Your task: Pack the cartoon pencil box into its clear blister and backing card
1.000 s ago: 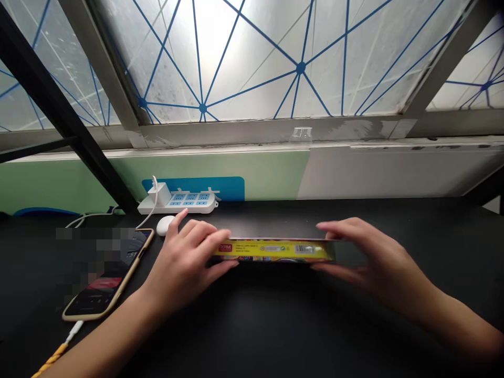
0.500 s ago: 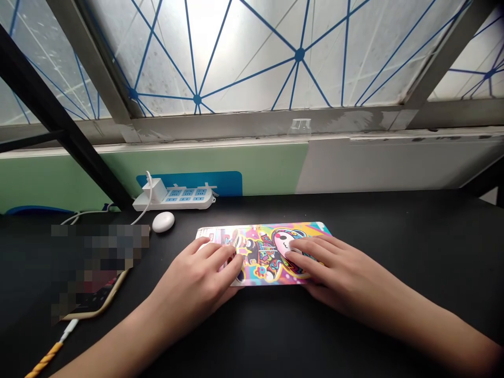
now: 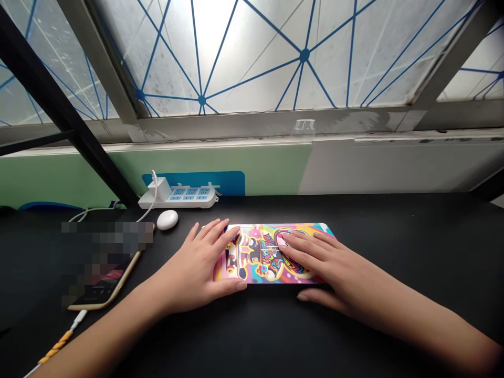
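A flat rectangular item [image 3: 263, 257] with a colourful cartoon-figure print lies lengthwise on the black table. I cannot tell whether it is a case, a booklet or a card. Across its left end rests my left hand [image 3: 199, 268], fingers spread, thumb along the near edge. My right hand [image 3: 333, 262] lies flat over the right end, covering part of the printed character's head, with its thumb on the tabletop just in front of the near edge. Neither hand grips the item.
On the left lies a phone [image 3: 104, 286], partly blurred out, with a charging cable [image 3: 59, 344] plugged in. A white rounded case [image 3: 167, 220] sits near a white power strip [image 3: 189, 197] against the wall. A black slanted bar [image 3: 66, 113] stands at the left, before the window.
My left hand has opened, its fingers spreading farther and its thumb coming out to the near edge. My right thumb has moved out from the item's edge. The view shifted slightly.
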Motion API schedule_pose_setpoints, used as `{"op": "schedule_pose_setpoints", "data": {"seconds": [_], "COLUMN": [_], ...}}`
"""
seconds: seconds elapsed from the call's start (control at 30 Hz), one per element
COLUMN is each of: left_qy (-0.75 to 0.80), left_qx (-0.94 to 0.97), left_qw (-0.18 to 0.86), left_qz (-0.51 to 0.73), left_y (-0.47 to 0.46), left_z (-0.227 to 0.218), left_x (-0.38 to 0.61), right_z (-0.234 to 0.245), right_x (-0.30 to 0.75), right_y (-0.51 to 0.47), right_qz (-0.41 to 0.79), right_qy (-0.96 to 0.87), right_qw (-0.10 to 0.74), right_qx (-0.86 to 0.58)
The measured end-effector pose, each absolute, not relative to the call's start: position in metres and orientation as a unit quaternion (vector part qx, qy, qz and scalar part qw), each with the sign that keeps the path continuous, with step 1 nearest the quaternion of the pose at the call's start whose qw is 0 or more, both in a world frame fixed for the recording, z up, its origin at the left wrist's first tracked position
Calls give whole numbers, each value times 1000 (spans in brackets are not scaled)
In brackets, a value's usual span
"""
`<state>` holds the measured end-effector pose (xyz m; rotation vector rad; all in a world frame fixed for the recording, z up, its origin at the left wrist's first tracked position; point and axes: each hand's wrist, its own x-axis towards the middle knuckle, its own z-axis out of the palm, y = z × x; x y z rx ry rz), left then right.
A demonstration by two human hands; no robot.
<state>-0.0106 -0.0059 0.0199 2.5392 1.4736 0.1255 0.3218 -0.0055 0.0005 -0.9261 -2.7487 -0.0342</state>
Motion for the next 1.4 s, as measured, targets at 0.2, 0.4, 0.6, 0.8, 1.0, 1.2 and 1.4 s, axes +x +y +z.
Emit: {"op": "schedule_pose_setpoints", "data": {"seconds": [0.2, 0.4, 0.6, 0.8, 1.0, 1.2, 1.4], "left_qy": [506, 590, 625, 537, 510, 483, 501], "left_qx": [845, 780, 740, 684, 622, 583, 565], "left_qw": [150, 108, 170, 369, 462, 502, 493], "left_qz": [81, 175, 181, 329, 373, 418, 432], "left_y": [-5, 10, 18, 16, 13, 11, 17], "left_z": [21, 19, 18, 1, -7, -6, -3], "left_x": [-10, -27, -34, -17, -3, 0, -9], "right_z": [3, 8, 13, 8, -9, 1, 23], "right_x": [321, 320, 321, 316, 284, 277, 321], "right_y": [-9, -11, -7, -7, -22, -22, -10], "right_qz": [-1, -12, -23, -89, -129, -50, 59], "right_qy": [-934, -936, -931, -922, -927, -936, -914], "right_qw": [116, 124, 150, 157, 128, 88, 51], "right_qx": [-337, -328, -331, -342, -327, -336, -399]}}
